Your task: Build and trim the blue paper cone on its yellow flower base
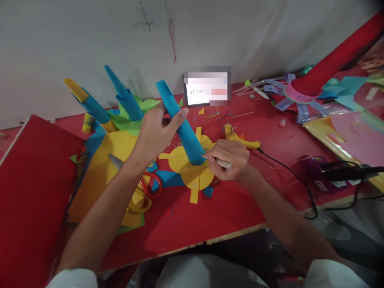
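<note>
My left hand is wrapped round the upper part of a blue paper tube, which leans slightly to the left. The tube's foot stands on a yellow paper flower shape with strips sticking out from its rim. Close to that foot, my right hand grips a slim white pen-like tool, its tip at the side of the tube. What kind of tool it is, I cannot make out. Under my left forearm lie scissors with red and yellow handles, on yellow paper sheets.
A yellow glue gun with a black cord lies beyond my right hand. Two more paper tubes stand back left by a glue stick. A phone leans against the wall; a red cone rises at right.
</note>
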`<state>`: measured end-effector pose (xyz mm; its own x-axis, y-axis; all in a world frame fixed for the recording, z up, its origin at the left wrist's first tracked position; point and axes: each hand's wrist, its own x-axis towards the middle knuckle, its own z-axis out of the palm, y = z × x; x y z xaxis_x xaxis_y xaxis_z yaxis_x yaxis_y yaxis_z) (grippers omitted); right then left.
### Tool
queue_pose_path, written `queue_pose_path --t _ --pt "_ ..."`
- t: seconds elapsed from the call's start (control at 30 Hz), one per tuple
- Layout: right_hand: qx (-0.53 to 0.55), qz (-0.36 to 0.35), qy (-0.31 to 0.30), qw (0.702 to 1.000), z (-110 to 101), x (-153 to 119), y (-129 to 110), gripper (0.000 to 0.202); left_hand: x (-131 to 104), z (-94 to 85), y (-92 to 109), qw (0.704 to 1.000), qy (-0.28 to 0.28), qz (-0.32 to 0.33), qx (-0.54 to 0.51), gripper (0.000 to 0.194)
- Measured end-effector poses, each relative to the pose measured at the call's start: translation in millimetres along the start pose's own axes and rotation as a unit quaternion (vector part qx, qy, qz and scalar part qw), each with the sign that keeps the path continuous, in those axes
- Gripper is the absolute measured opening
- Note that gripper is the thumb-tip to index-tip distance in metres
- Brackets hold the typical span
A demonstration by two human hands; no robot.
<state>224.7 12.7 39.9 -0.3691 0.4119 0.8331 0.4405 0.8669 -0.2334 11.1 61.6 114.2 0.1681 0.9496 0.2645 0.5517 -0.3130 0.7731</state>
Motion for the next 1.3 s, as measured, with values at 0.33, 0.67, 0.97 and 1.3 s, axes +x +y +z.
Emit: queue_pose_path --t 0.33,0.67,0.97,1.3 --pt "0.004 0.079 0.233 0.969 -4.6 -0.3 0.9 0.018 -9.0 -17.5 14.0 0.999 -0.035 0.018 -0.024 0.028" --pt "0.109 0.08 0.005 0.991 -7.3 6.2 -4.0 0.02 2.3 -6.2 -8.7 1.0 0.02 -0.001 0.0 0.031" --pt "0.062 -0.031 -0.088 0.994 9.6 -3.4 2.0 0.012 16.5 -3.3 -40.4 0.996 0.042 -0.026 -0.068 0.032" --pt "-0.018 -0.044 -0.099 0.994 7.3 -2.2 2.6 0.014 16.0 -2.5 -39.8 0.996 0.042 -0.02 -0.072 0.03"
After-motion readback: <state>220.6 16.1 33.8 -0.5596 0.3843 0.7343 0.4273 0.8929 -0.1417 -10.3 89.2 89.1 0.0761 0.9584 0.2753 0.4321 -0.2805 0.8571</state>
